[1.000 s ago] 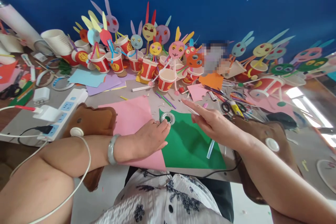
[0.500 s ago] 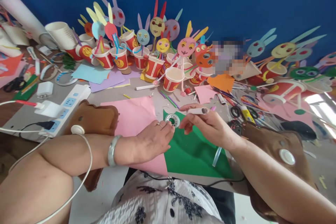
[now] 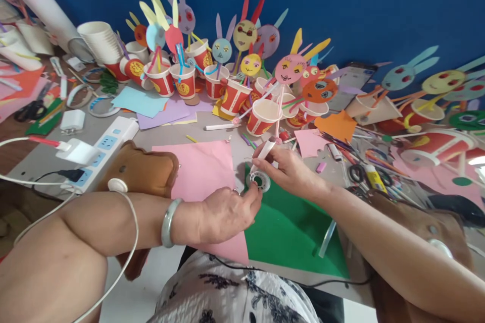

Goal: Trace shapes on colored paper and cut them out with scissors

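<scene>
My right hand [image 3: 293,166] is closed round a white marker pen [image 3: 265,151], tilted with its lower end at the inner edge of a small white ring [image 3: 265,180]. That ring lies flat on a sheet of green paper [image 3: 295,232], near its top left corner. Fingertips of my left hand [image 3: 229,212] grip the ring's near left side. The pen's tip is too small to make out. Under my left hand a pink sheet [image 3: 200,164] lies beside the green one.
Behind stand red paper cups [image 3: 235,98] with paper rabbit figures. A power strip [image 3: 109,146] and brown pad [image 3: 140,169] are at left. Scissors [image 3: 356,173], a glue stick [image 3: 375,179] and pens lie at right. A clear tube [image 3: 328,239] rests on the green sheet.
My right hand has brought the marker pen left and down, from lying level to tilted into the ring. My left fingers have curled at the ring. The view has shifted slightly.
</scene>
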`<state>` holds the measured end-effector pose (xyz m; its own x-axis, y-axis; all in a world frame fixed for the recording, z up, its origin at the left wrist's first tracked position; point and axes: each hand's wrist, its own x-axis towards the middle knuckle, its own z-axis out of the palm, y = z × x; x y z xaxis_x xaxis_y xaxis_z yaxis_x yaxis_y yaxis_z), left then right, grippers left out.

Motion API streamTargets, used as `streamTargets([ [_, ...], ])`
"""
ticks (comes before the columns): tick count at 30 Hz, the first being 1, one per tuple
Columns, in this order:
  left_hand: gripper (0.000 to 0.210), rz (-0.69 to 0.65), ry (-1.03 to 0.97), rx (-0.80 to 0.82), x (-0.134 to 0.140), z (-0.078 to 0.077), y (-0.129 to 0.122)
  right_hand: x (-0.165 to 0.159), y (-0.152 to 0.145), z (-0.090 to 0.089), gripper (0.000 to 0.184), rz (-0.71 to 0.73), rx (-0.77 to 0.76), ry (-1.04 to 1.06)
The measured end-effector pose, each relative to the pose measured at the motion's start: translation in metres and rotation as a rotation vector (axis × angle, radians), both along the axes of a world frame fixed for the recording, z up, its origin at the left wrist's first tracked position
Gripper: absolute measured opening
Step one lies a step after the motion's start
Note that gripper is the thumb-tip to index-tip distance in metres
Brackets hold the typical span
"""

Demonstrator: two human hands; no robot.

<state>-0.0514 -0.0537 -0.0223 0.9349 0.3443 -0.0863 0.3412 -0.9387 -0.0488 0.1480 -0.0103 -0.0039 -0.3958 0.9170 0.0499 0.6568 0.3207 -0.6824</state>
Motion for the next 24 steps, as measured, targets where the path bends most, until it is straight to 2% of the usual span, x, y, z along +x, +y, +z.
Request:
streamTargets([
  [4, 0.049, 0.024, -0.046, 0.02, -0.001, -0.004, 0.0, -0.007, 0.009, 0.002, 0.022, 0.061, 0.002, -0.075],
  [10, 0.045, -0.012, -0.055, 0.048, -0.003, -0.001, 0.002, -0.014, 0.016, -0.002, 0.025, 0.135, -0.051, -0.097],
  [24, 0.043, -0.024, -0.068, 0.027, -0.003, -0.001, 0.004, -0.014, 0.02, -0.005, 0.028, 0.197, -0.067, -0.166],
])
